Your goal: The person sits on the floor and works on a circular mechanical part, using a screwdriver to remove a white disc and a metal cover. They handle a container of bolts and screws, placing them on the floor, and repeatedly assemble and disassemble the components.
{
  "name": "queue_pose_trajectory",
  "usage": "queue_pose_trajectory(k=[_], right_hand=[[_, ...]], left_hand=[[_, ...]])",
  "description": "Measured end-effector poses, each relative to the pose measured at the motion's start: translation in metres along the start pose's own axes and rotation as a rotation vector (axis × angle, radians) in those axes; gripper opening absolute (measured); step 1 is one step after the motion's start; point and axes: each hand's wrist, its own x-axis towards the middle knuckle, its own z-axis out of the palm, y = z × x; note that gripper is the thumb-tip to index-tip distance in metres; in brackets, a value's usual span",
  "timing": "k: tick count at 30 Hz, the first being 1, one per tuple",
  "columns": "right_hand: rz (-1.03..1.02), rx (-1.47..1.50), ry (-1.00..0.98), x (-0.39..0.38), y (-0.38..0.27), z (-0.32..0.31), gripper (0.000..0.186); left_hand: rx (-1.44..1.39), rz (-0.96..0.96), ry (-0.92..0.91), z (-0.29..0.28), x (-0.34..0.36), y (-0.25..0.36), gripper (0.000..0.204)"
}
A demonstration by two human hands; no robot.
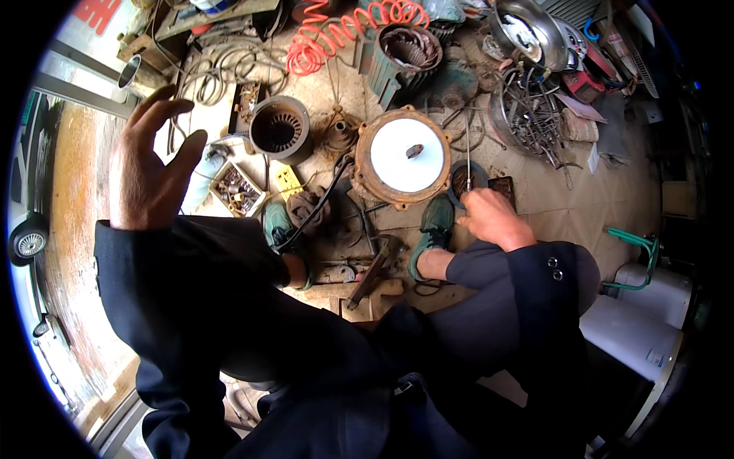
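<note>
with fingers curled closed around one end of a long, thin metal tool [469, 145], the right hand [495, 217] is holding it just beside a rusty round casing [365, 162] topped by a white disc [394, 149]; the left hand [145, 164] is hovering well apart, thumb and fingers spread, grasping nothing. the view is not showing whether the tip is touching anything. a loosening grip could be sending the shaft skidding into the disc; a knock to the casing could be sliding off the small dark piece [415, 151] that is resting there. a green shoe [437, 218] is crowding the near edge, a dark cable [315, 216] is inviting a snag, and a hollow grey cylinder [294, 155] and finned housing [382, 88] are hemming in the far side.
</note>
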Motion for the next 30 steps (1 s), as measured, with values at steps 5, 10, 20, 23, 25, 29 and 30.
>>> queue_pose_trajectory(k=[5, 10, 20, 23, 25, 29, 30], right_hand=[[-0.191, -0.183, -0.238, 0.036, -0.016, 0.103, 0.015], [-0.359, -0.297, -0.233, 0.043, -0.044, 0.232, 0.012], [-0.583, 0.002, -0.146, 0.054, -0.138, 0.289, 0.019], [-0.564, -0.025, 0.007, 0.064, -0.134, 0.299, 0.019], [-0.548, -0.091, 0.08, 0.073, -0.138, 0.307, 0.019], [-0.639, -0.236, 0.155, 0.081, -0.149, 0.312, 0.015], [-0.637, -0.249, 0.163, 0.084, -0.149, 0.313, 0.014]], left_hand=[[0.077, 0.033, 0.08, -0.003, -0.006, -0.01, 0.037], [0.054, 0.044, 0.054, 0.002, -0.003, -0.001, 0.037], [0.248, -0.032, -0.043, -0.031, -0.019, 0.002, 0.04], [0.257, -0.013, -0.059, -0.038, -0.02, 0.009, 0.041], [0.293, -0.007, -0.077, -0.042, -0.02, 0.014, 0.041], [0.266, -0.081, -0.082, -0.043, -0.018, 0.035, 0.042], [0.24, -0.103, -0.083, -0.041, -0.016, 0.039, 0.042]])
